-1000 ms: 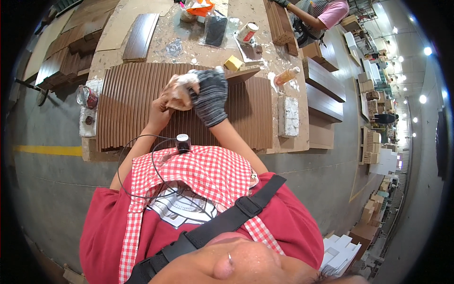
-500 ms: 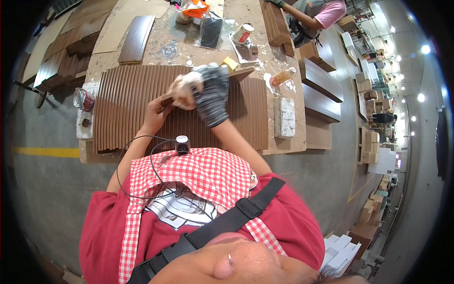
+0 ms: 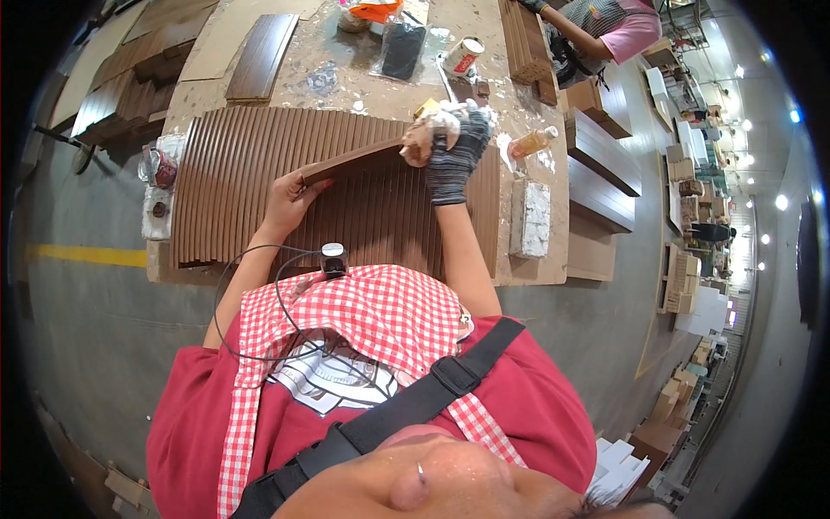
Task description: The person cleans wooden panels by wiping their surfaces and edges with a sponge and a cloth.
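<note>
My bare left hand (image 3: 286,204) pinches the left end of a brown wooden slat (image 3: 359,162), thumb and fingers closed on it. The slat slants up to the right above a wide row of similar brown slats (image 3: 251,186) laid side by side. A grey striped knit glove covers my right hand (image 3: 460,157). It is closed on a crumpled, brown-stained white cloth (image 3: 420,141), pressed at the slat's right end, which it hides. Behind that hand a yellow block (image 3: 426,107) peeks out.
Farther back on the stained worktable (image 3: 346,91) are a white can (image 3: 463,55), a black packet in clear plastic (image 3: 403,52) and a loose board (image 3: 263,57). At right, a bottle (image 3: 532,142) stands near a white block (image 3: 529,219). A co-worker's arm (image 3: 577,36) reaches in beyond stacked boards (image 3: 525,43).
My right hand has moved right with the cloth, from the middle of the slat to its far end. The left hand keeps its hold on the slat. The whole view has shifted slightly.
</note>
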A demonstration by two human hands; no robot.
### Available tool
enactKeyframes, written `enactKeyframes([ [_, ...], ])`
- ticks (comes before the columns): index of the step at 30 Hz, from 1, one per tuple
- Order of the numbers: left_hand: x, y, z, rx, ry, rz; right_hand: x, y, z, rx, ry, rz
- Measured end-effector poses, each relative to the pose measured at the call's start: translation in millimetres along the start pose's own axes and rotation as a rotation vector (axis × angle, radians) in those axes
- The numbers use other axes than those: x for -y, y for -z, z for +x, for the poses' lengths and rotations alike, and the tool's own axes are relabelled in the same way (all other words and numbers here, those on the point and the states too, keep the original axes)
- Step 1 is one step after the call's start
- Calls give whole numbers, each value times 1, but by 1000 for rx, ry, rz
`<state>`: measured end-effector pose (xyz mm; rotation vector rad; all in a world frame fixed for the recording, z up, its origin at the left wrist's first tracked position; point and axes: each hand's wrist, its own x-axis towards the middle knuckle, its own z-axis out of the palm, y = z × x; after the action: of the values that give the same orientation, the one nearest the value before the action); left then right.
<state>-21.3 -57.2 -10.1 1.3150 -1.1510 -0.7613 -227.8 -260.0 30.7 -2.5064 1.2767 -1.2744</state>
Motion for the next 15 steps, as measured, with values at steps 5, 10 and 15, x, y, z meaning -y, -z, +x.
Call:
enactKeyframes([
  [5,0,1,-2,-15,-5,-28,7,26,31,53,-550,1098],
  [10,4,0,1,3,12,-2,-76,29,38,-147,-414,196],
  [15,10,7,-1,-12,34,42,14,38,45,-24,-348,927],
])
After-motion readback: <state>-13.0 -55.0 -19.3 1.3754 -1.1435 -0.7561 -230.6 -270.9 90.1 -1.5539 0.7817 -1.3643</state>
